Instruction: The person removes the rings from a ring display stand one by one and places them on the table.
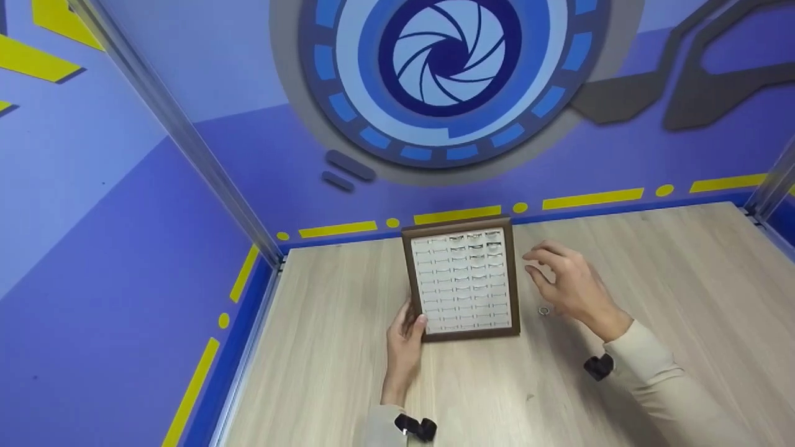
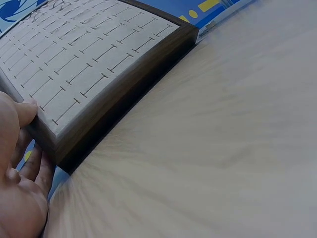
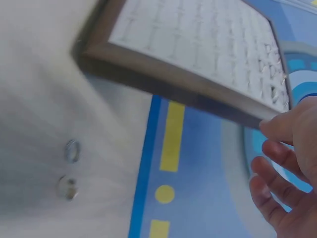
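My left hand (image 1: 405, 347) grips the lower left edge of a ring display tray (image 1: 461, 335), thumb on the front and fingers behind. The tray has a dark wooden frame and a white slotted pad, and it leans upright facing me. Several rings (image 1: 476, 248) sit in slots toward the upper right of the pad; many other slots hold nothing. Just right of the tray, my right hand (image 1: 571, 282) hovers with thumb and fingers parted and nothing visible between them. In the right wrist view a silver ring (image 3: 72, 150) and a second ring (image 3: 62, 187) lie on the table.
The light wood table (image 1: 335, 310) ends at a blue printed back wall (image 1: 261, 155) behind the tray. A metal corner post (image 1: 186, 149) and a side panel (image 1: 93, 279) bound the left side.
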Motion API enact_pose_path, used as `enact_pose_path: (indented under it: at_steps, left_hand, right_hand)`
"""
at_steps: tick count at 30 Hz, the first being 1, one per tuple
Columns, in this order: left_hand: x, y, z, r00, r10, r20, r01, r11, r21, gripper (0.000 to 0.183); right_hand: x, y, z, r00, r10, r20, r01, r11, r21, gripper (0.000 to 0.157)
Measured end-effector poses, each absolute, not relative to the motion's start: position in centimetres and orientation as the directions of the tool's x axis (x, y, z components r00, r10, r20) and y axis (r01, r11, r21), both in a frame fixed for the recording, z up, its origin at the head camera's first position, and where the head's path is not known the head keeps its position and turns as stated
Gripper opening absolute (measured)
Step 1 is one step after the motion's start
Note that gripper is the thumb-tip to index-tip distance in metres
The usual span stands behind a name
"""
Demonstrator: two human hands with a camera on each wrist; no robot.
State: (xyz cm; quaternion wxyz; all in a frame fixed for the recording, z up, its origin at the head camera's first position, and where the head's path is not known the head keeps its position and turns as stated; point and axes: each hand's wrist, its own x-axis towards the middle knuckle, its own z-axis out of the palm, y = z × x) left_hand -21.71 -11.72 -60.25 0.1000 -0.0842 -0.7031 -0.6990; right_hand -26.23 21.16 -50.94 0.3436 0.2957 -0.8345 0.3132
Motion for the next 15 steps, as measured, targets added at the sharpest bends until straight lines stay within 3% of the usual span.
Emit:
enact_pose_path:
  at_steps: [15]
  left_hand:
    - [-21.7,-11.8,-60.6,-0.957,-0.008,0.291,0.291,-0.005,0.957,0.052]
  right_hand:
    - [-28.1,17.0,-48.9,-0.566,-0.284,0.774,-0.728,0.612,-0.308,0.024]
